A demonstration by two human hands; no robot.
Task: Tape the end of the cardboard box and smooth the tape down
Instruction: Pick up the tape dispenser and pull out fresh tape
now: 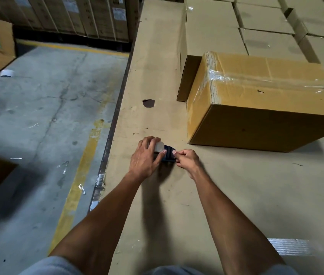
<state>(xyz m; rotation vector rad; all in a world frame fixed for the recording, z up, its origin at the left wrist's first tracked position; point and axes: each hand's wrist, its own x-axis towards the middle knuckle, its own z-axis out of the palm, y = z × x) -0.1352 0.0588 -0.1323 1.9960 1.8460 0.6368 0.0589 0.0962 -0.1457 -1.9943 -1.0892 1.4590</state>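
A brown cardboard box (256, 108) lies on a cardboard-covered platform (153, 56), to the right and beyond my hands. Clear tape runs along its top seam and over its left end. A blue tape dispenser (168, 154) with a pale tape roll (159, 146) rests on the platform in front of me. My left hand (145, 157) is closed over the roll and dispenser body. My right hand (187, 160) pinches at the dispenser's right side, fingers curled; whether it holds the tape's end I cannot tell.
Stacked plain cartons (236, 26) fill the back right. The platform's metal edge (109, 135) runs along the left, with a concrete floor (38, 116) and yellow line below. A hole (148, 103) marks the platform. A tape strip (290, 247) lies near right.
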